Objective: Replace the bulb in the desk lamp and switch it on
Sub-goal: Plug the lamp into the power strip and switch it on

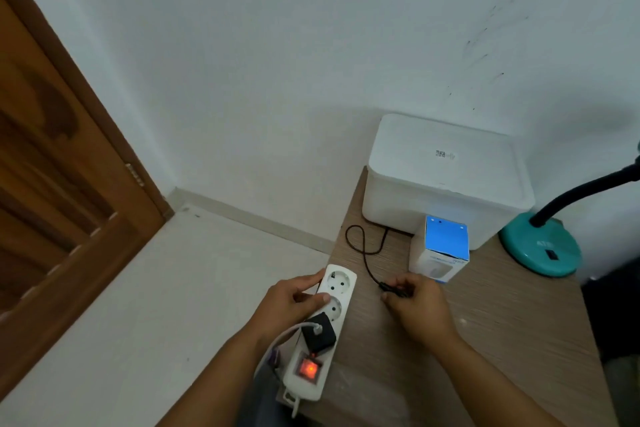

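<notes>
A white power strip lies along the table's left edge, its red switch glowing and a black adapter plugged into one socket. My left hand grips the strip's left side with the thumb on top. My right hand pinches the black plug of the lamp's cord, a short way right of the strip. The teal desk lamp's base stands at the right with its black gooseneck bending out of view; its head is not visible. A blue-and-white bulb box stands upright mid-table.
A white lidded container sits at the back of the wooden table against the wall. A brown wooden door fills the left side, with pale floor below. A dark object borders the table's right edge.
</notes>
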Demonstrator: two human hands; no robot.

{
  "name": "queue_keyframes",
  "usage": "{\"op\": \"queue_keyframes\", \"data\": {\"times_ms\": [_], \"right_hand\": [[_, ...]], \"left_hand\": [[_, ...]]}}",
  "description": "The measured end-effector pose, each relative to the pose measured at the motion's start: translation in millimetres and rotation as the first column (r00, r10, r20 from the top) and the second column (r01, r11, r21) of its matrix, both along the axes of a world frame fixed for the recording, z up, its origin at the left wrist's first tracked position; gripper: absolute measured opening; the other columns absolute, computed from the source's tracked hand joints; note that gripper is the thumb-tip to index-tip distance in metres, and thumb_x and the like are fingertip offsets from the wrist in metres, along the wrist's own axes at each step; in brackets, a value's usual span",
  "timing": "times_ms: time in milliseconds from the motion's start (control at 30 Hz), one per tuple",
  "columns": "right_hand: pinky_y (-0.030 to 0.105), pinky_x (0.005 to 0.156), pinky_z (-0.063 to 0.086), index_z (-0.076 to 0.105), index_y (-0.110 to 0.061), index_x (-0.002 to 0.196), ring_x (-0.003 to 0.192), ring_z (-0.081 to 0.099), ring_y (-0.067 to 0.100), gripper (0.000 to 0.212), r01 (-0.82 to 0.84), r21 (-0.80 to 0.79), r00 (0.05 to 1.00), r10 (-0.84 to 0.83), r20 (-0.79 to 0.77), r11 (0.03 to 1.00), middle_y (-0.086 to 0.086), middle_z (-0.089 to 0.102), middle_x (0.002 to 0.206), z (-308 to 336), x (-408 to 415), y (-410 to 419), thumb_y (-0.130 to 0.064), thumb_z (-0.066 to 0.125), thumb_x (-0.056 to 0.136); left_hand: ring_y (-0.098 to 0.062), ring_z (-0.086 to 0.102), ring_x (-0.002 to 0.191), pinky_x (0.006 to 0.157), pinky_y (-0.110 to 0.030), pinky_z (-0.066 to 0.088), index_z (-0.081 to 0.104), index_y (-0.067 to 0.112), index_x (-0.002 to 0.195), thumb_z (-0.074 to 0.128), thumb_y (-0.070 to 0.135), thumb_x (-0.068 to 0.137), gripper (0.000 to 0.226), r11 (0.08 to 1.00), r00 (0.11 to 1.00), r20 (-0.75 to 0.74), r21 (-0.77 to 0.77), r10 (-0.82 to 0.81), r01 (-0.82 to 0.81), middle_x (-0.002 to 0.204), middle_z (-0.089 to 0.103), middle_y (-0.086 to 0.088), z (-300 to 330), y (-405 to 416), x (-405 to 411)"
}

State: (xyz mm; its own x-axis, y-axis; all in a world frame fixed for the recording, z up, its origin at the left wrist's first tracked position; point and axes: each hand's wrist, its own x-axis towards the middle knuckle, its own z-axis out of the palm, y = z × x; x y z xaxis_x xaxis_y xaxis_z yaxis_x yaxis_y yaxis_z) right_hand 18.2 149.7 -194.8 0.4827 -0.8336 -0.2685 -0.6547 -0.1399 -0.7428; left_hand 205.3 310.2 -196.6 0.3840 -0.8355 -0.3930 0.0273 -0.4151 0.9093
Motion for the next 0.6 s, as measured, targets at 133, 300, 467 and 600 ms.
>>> {"op": "queue_keyframes", "data": {"times_ms": [133,300,467,600], "right_hand": [[0.019,0.068,0.042,0.067,-0.025,0.091,0.087,0.058,0.005,0.018,0.01,0.083,0.99,-0.022,0.141,0.997,-0.01,0.065,0.091,15,1,7,-0.016,0.077,0.08],[0.024,0.082,0.045,0.061,-0.042,0.109,0.096,0.053,0.0,0.033,-0.088,0.096,0.97,0.063,0.236,0.992,-0.021,0.058,0.102,32,11,17,-0.02,0.071,0.086],[0.016,0.076,0.04,0.063,-0.046,0.092,0.094,0.054,-0.004,0.03,-0.16,0.109,0.944,0.12,0.307,0.981,-0.021,0.065,0.097,45,25,26,-0.017,0.068,0.088],[0.018,0.074,0.042,0.067,-0.036,0.098,0.097,0.057,0.002,0.025,-0.154,0.137,0.944,0.105,0.313,0.978,-0.012,0.067,0.103,45,34,26,-0.015,0.071,0.085]], "left_hand": [[-0.015,0.075,0.097,0.09,-0.037,0.059,0.06,0.032,0.135,0.074,0.017,0.089,0.051,1.0,0.999,-0.032,0.012,0.011,-0.01,0.116,0.075,0.005,-1,0,1],[-0.017,0.075,0.097,0.091,-0.041,0.059,0.061,0.032,0.134,0.076,0.019,0.087,0.051,1.0,0.999,-0.052,0.004,0.014,-0.014,0.12,0.073,0.005,-2,-1,2],[-0.015,0.075,0.097,0.084,-0.032,0.061,0.061,0.032,0.135,0.075,0.021,0.088,0.05,1.0,0.999,-0.033,-0.012,0.012,-0.013,0.123,0.072,0.006,-2,-1,-1],[-0.012,0.075,0.096,0.08,-0.026,0.06,0.062,0.033,0.134,0.075,0.023,0.088,0.049,1.0,0.999,-0.034,-0.018,0.012,-0.013,0.124,0.071,0.006,-2,-1,0]]}}
